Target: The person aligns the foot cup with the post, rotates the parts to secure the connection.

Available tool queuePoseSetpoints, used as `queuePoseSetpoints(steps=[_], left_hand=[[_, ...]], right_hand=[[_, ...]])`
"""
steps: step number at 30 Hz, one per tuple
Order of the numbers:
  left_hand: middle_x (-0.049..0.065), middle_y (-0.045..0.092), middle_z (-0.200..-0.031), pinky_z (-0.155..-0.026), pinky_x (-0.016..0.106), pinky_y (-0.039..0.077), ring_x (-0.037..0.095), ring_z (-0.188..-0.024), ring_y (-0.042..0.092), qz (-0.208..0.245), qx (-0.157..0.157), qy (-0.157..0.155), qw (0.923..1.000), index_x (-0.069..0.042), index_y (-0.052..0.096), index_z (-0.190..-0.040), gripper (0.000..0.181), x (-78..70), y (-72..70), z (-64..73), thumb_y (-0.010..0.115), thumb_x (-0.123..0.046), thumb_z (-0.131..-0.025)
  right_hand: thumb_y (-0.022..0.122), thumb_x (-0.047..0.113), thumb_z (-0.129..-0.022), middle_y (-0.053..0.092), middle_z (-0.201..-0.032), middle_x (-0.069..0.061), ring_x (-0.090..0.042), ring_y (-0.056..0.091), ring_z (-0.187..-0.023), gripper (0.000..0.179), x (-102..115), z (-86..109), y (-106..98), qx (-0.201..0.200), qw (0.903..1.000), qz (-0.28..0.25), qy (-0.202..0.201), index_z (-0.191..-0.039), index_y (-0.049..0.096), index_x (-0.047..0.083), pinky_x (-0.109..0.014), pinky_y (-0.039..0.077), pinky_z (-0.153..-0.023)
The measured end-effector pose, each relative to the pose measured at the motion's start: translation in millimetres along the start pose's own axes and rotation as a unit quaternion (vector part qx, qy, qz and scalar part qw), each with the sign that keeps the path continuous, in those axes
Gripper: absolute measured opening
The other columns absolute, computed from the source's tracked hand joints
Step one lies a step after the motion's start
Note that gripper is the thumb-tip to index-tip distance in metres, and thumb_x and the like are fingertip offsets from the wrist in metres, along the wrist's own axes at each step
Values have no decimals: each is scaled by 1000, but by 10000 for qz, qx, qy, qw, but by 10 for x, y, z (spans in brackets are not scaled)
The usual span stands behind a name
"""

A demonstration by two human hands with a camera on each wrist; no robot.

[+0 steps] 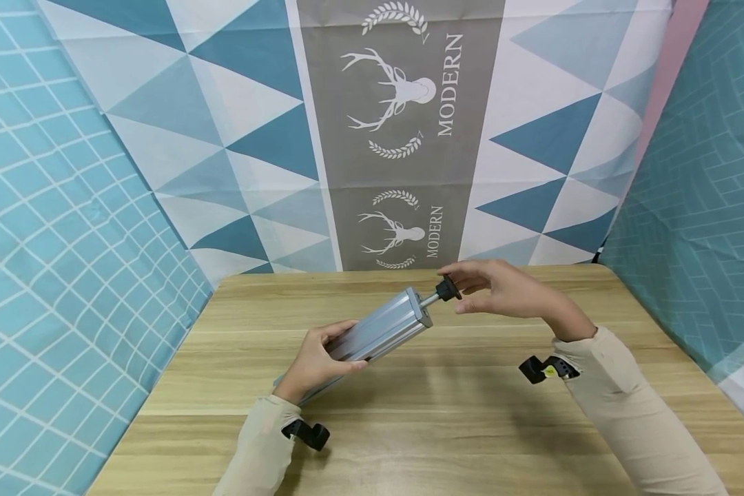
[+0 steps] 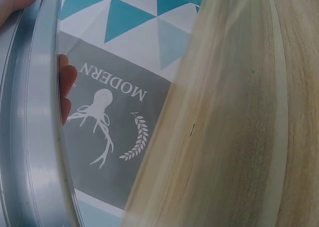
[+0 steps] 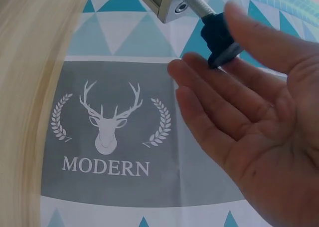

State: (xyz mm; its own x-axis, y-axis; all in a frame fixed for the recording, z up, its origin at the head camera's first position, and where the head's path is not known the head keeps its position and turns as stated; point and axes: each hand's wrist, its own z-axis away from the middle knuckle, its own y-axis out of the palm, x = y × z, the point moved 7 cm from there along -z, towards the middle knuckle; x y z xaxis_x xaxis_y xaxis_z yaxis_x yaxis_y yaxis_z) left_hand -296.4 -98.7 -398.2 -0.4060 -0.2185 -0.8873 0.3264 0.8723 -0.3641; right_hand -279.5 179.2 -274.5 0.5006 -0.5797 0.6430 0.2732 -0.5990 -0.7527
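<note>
Silver-grey ribbed metal cylinder (image 1: 381, 329), threaded rod, black knob (image 1: 448, 288).

You saw a wooden counter (image 1: 446, 413), a "MODERN" deer-print cloth (image 1: 403, 124) behind it, and teal tiled panels (image 1: 56, 227) flanking both sides.

- The wooden table (image 1: 446, 413) lies bare in front of me and between my forearms, giving my hands open room to pass.
- The silver cylinder (image 1: 381, 329) slants across the middle, held above the tabletop.
- Patterned cloth walls (image 1: 74, 227) close in left, right and behind the table.
</note>
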Motion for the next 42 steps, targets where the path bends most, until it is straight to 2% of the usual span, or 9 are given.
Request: queuePoseSetpoints(steps=[6,11,17,22,28,33,37,39,42], left_hand=[[10,63,-125,-86,31,48,21,-107,61,-10,-31,-64,10000,-13,63,-128,62,-5,-7,9,86,-18,-71],[7,62,-126,-87,31,48,20,-108,61,-70,-48,-122,9999,-15,62,-128,64,-9,-11,1,87,-22,-69],[9,62,-126,-86,31,48,21,-107,62,-73,-35,-53,10000,-13,62,-129,65,-8,-15,-5,87,-22,-70],[9,62,-126,-86,31,48,21,-107,62,-38,-23,-65,10000,-12,62,-129,65,4,-16,0,87,-21,-69],[7,63,-125,-86,31,48,20,-107,62,-53,-25,-109,9999,-15,63,-128,64,2,-16,-1,87,-21,-69],[7,63,-126,-87,33,48,21,-108,61,-42,-3,-77,10000,-16,63,-128,63,-10,-7,-6,87,-20,-69],[6,62,-126,-88,34,48,21,-109,61,-86,5,-134,9999,-18,63,-128,64,8,-3,-5,87,-21,-69],[6,62,-127,-88,34,48,21,-109,61,-90,9,-135,9999,-17,63,-128,64,8,2,-6,87,-22,-69],[7,62,-127,-87,33,48,21,-109,61,-65,12,-99,9999,-16,62,-128,64,1,7,-5,87,-22,-69]], right_hand=[[64,31,-93,71,-92,-3,-17,67,-85,29,-34,-41,15,-258,9993,199,181,-108,68,6,-38,53,-78],[54,43,-96,67,-71,6,-11,63,-69,37,-45,-62,19,-435,9968,494,456,-84,70,12,-33,50,-70],[59,33,-96,71,-98,-9,-21,69,-86,42,-39,-31,15,-99,9983,299,484,-122,63,0,-39,53,-78],[72,20,-87,59,-129,-14,-33,61,-112,65,-54,-6,14,63,9997,-167,183,-145,43,12,-42,52,-86],[71,13,-87,62,-126,-10,-28,63,-110,54,-9,-17,10,-47,9989,-379,-286,-137,53,10,-43,51,-88],[65,30,-92,72,-95,-3,-17,68,-89,33,-24,-47,-4,-449,9987,97,204,-113,68,5,-41,53,-79],[56,42,-96,70,-79,4,-10,66,-74,35,-34,-70,1,-535,9964,417,501,-94,73,11,-35,52,-70],[52,41,-98,71,-80,2,-12,67,-74,37,-41,-63,1,-454,9967,460,499,-97,73,10,-36,52,-71],[55,34,-98,72,-98,-6,-21,69,-90,38,-25,-26,5,-214,9986,411,263,-119,66,3,-40,54,-78]])
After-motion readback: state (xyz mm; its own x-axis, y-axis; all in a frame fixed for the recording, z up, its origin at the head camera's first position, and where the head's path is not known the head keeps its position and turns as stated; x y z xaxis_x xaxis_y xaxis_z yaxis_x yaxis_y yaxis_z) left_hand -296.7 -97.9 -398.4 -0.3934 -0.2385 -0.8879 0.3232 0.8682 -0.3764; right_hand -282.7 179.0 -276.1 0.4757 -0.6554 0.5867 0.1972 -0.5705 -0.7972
